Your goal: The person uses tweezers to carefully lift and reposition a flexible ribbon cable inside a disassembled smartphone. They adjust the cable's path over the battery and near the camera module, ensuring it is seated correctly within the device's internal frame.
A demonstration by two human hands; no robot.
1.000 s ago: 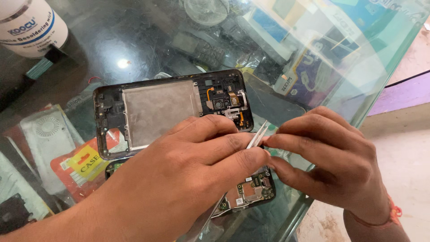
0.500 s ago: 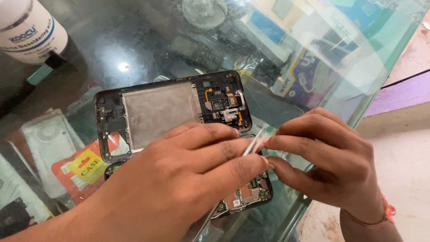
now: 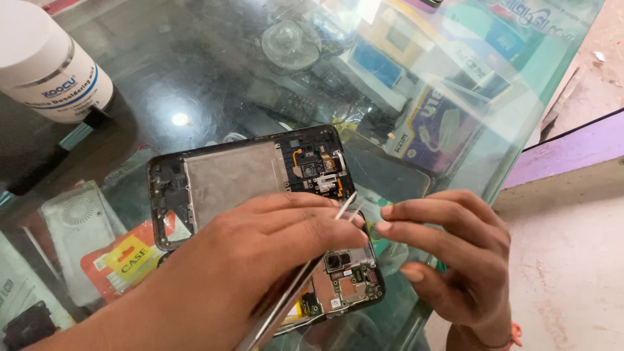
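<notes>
Gripping metal tweezers (image 3: 305,273), the left hand (image 3: 247,260) is closing its fingers around them above an opened phone frame (image 3: 234,175). The right hand (image 3: 448,253) is pinching narrowly just beside the tweezer tips; what it pinches I cannot tell.

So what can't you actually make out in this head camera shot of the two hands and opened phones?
Head view:
- Whatever the metal tweezers grip: too small, fingers cover it.
- Lower opened phone with circuit board: mostly under the left hand.
- White plastic bottle: cut off by the frame edge.
- Right hand: palm hidden.
</notes>
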